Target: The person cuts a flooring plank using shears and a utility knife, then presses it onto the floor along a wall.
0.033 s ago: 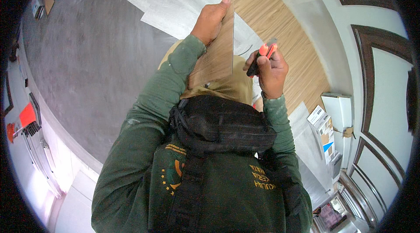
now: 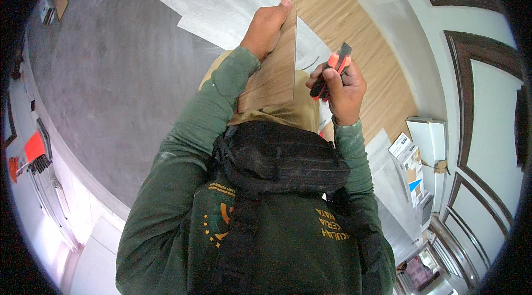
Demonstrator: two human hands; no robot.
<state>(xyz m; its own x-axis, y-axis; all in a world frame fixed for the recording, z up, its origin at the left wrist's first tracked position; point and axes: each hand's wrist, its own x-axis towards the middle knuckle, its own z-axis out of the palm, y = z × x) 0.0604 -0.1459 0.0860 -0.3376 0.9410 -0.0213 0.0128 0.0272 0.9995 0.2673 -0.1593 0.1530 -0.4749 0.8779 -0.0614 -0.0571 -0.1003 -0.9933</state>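
Observation:
My left hand (image 2: 267, 28) grips a thin wood-grain floor plank (image 2: 270, 81) at its far end, thumb at the top corner. The plank stands tilted over my tan trousers (image 2: 302, 87), its lower end by the black bag (image 2: 282, 156) on my chest. To the right of the plank, my right hand (image 2: 346, 91) is closed around a red-and-black utility knife (image 2: 330, 73). Its short grey tip points up and away from me, apart from the plank. Part of the handle is hidden by my fingers.
Wood-grain flooring (image 2: 338, 12) runs along the right wall. Pale sheeting (image 2: 205, 12) borders a dark grey floor (image 2: 122, 73) at left. Cartons (image 2: 407, 162) stand at right by dark-framed panels (image 2: 490, 101). A red-orange object (image 2: 34, 145) is at far left.
The knife has turned slightly in my right hand, so its tip looks darker and stands more upright. My left hand and the plank have hardly moved.

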